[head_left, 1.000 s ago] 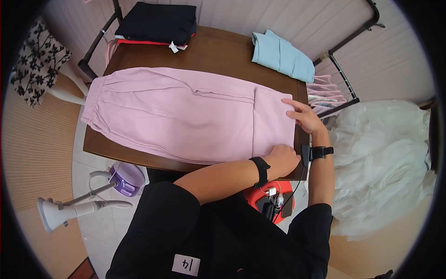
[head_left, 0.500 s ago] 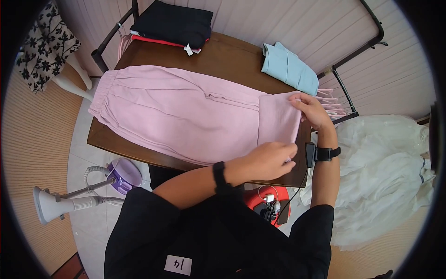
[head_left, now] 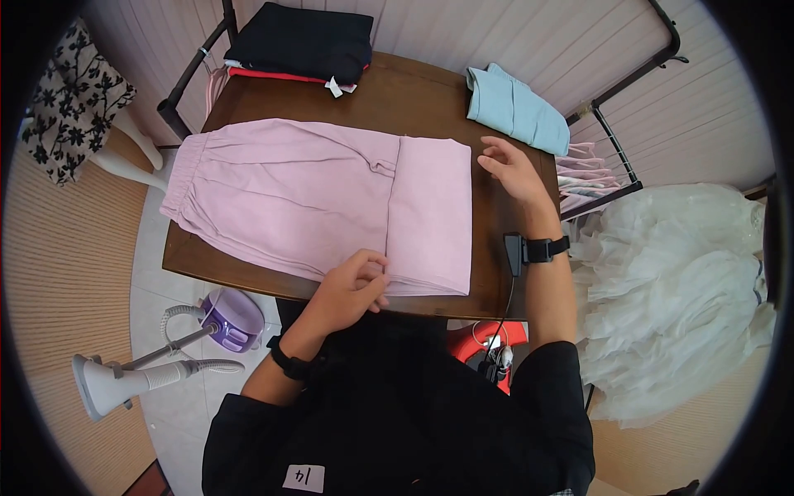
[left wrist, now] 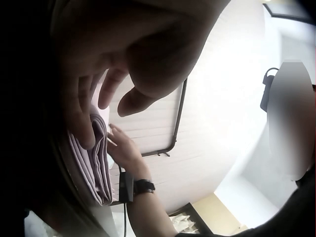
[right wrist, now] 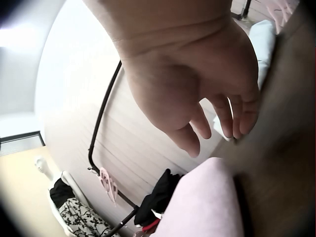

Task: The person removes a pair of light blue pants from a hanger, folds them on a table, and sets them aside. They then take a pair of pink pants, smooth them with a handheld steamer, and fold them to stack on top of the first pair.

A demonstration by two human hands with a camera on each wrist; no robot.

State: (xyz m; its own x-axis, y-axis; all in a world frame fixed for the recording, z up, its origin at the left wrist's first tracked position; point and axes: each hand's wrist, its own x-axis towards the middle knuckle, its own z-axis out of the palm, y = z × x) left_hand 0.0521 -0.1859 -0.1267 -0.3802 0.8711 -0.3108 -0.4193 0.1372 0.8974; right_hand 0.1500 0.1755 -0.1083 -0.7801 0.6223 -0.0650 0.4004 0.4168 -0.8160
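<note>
Pink trousers with a gathered elastic waistband lie lengthwise on the brown table, waistband at the left. Their right end is folded over into a wide flat band. At the front edge, by the band's left border, my left hand rests its loosely bent fingers on the cloth. The left wrist view shows the stacked layers of the fold beneath those fingers. My right hand hovers just right of the folded end, relaxed and holding nothing. In the right wrist view the cloth lies below its fingertips.
Dark folded clothes sit on a red piece at the table's back left. A light blue folded garment lies at the back right. Around the table stand a purple garment steamer, a black rack and a white ruffled gown.
The trousers' right end has been lifted and turned over to the left, shortening them. Both hands have let go of the cloth; the left hand has moved left along the front edge.
</note>
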